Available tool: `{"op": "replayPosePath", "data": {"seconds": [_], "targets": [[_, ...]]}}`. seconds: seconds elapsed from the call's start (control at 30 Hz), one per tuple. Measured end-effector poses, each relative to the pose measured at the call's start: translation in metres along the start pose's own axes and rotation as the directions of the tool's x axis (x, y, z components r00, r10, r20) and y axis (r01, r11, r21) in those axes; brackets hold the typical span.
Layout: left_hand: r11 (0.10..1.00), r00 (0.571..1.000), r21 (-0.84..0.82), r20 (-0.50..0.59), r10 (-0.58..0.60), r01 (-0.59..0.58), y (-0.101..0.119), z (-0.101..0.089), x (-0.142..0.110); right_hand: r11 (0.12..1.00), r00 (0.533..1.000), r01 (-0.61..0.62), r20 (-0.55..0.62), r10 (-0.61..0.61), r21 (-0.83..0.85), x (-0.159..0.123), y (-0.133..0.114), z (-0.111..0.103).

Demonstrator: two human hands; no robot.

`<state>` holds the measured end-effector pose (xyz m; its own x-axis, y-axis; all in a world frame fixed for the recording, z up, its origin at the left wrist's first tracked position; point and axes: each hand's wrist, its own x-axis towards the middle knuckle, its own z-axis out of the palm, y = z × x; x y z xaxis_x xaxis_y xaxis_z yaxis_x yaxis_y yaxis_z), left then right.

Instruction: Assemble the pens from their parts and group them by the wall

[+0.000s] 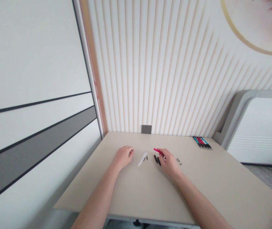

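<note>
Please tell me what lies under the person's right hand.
Around the right hand the tabletop shows, with two black pieces beside the fingers, which hold a pink tube. Whatever lies directly beneath the palm is covered, so I cannot tell.

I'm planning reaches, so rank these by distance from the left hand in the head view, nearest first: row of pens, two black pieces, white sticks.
From the left hand:
1. White sticks, just to its right.
2. Two black pieces, farther right, beside the right hand.
3. Row of pens, at the table's far right.
</note>
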<state>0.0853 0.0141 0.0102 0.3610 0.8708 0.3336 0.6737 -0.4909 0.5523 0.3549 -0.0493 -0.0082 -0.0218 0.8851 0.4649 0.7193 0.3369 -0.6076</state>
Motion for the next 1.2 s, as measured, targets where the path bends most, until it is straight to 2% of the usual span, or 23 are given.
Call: {"op": "replayPosePath", "data": {"seconds": [0.17,0.43,0.77,1.2], "targets": [[0.990,0.996,0.129,0.079,0.039,-0.049,0.001,0.005,-0.001,1.000,1.000,-0.010,-0.001,0.010,0.021,0.001,0.001,0.000],[0.981,0.987,0.189,0.157,0.022,-0.052,0.001,0.011,0.001,0.997,1.000,-0.008,0.022,0.006,0.071,0.001,-0.001,0.000],[0.979,0.984,0.203,0.175,-0.007,-0.029,-0.002,0.016,0.004,0.996,0.999,0.010,0.052,-0.015,0.091,0.000,-0.001,0.003],[0.968,0.981,0.240,0.161,-0.112,0.072,0.002,0.018,0.004,0.995,0.997,0.018,0.074,-0.025,0.096,0.000,-0.003,0.002]]}}
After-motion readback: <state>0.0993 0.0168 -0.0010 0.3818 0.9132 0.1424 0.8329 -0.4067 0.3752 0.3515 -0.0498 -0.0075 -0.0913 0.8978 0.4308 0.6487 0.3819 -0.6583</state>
